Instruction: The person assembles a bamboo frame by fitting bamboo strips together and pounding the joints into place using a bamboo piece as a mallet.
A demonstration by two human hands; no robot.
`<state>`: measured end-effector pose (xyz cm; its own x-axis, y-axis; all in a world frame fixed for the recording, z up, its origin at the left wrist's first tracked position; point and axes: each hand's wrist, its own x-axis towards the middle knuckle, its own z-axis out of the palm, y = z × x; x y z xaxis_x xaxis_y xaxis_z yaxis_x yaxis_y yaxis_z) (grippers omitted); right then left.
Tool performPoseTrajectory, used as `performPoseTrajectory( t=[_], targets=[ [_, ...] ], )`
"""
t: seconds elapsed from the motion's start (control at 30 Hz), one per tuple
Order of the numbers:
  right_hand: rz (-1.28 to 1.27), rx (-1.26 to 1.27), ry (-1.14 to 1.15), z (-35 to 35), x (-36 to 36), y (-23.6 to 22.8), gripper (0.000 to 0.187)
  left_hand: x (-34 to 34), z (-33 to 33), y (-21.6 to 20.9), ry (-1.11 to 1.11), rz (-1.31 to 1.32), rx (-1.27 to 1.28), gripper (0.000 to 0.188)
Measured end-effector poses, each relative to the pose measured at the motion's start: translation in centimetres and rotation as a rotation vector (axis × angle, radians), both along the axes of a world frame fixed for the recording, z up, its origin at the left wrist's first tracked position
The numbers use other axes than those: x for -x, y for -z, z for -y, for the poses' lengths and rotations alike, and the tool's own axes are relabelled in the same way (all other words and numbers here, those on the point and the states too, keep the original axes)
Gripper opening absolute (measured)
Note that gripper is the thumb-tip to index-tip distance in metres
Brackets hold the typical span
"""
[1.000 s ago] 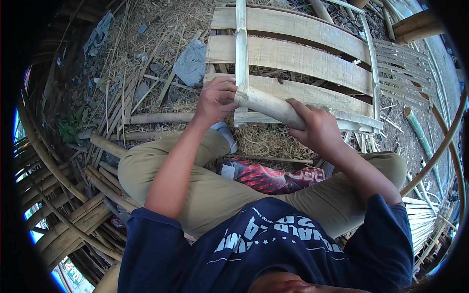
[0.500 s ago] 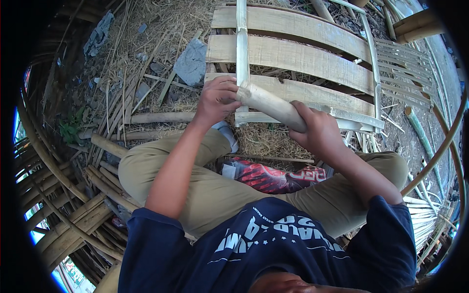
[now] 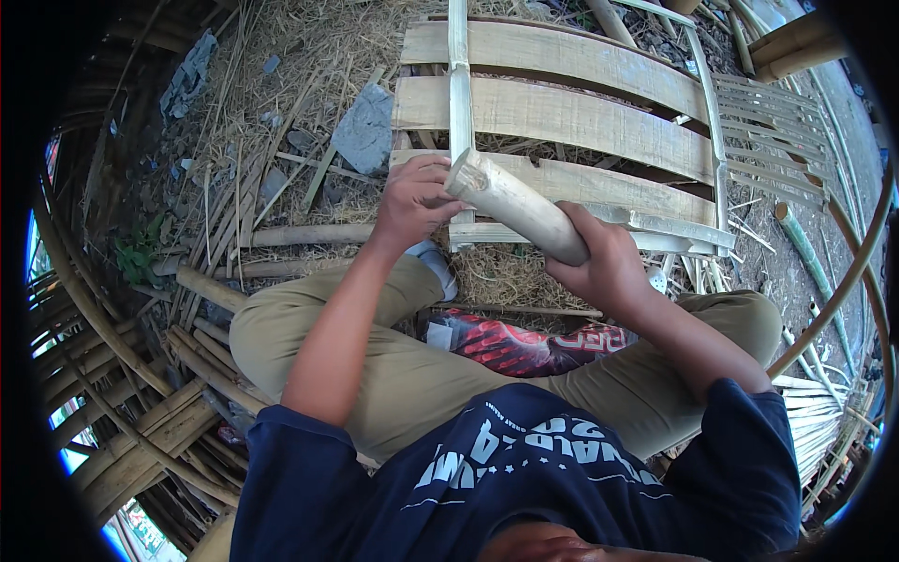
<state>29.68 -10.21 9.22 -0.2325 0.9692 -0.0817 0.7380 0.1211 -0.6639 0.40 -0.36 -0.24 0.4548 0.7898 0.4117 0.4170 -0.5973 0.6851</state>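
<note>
We see the right grip (image 3: 599, 258), toward 3 o'clock, clamped around the lower end of a pale bamboo tube (image 3: 520, 208). From there the tube points toward 10 o'clock, its far end in front of the slatted bamboo panel (image 3: 590, 110). The left grip (image 3: 412, 201), toward 11 o'clock, has bent fingers right beside that far end; we cannot tell whether they pinch it or are slightly apart. We see a pale rim on the tube there, but cannot make out whether it is hollow or closed.

Between the crossed legs in khaki trousers (image 3: 412, 375), toward 4 or 5 o'clock, lies red-and-black plastic packaging (image 3: 515, 342); its contents are hidden from us.

Further out, the panel's broad slats spread toward 1 o'clock, a grey stone slab (image 3: 363, 131) lies at 11 o'clock, and a greenish bamboo pole (image 3: 813, 260) at 3 o'clock. We find a fan of pale strips (image 3: 817, 421) toward 4 o'clock and stacked bamboo poles (image 3: 150, 436) toward 8 o'clock.

Compared with a second ago, we see the tube slanting more steeply, its rim turned more into view. The left grip sits slightly lower in the view, while the right grip keeps its hold.
</note>
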Motion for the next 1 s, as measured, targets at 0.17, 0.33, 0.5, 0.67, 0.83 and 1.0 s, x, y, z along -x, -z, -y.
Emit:
performPoseTrajectory(
  t=[0.17, 0.33, 0.5, 0.67, 0.83, 1.0],
  targets=[
    [0.122, 0.058, -0.006, -0.7, -0.1, 0.0, 0.059, 0.1, -0.4, 0.3, -0.016, -0.035, -0.035, 0.016],
    [0.16, 0.148, -0.027, -0.6, 0.0, 0.0, 0.06, 0.1, -0.2, 0.0, 0.007, -0.02, -0.039, 0.017],
    [0.133, 0.078, -0.111, -0.2, 0.0, 0.2, 0.058, 0.4, -0.1, 0.3, 0.026, -0.006, -0.032, 0.016],
    [0.19, 0.076, -0.046, -0.9, -0.7, -0.5, 0.054, 0.2, -0.1, 0.5, 0.008, -0.011, -0.008, 0.015],
    [0.212, -0.111, 0.064, -2.0, -2.2, -1.0, 0.051, 0.4, -0.3, 0.4, 0.034, 0.013, 0.046, 0.016],
    [0.342, -0.212, 0.096, -2.4, -4.2, 0.0, 0.04, 0.2, -0.1, -0.1, -0.006, 0.002, 0.091, 0.015]
  ],
)
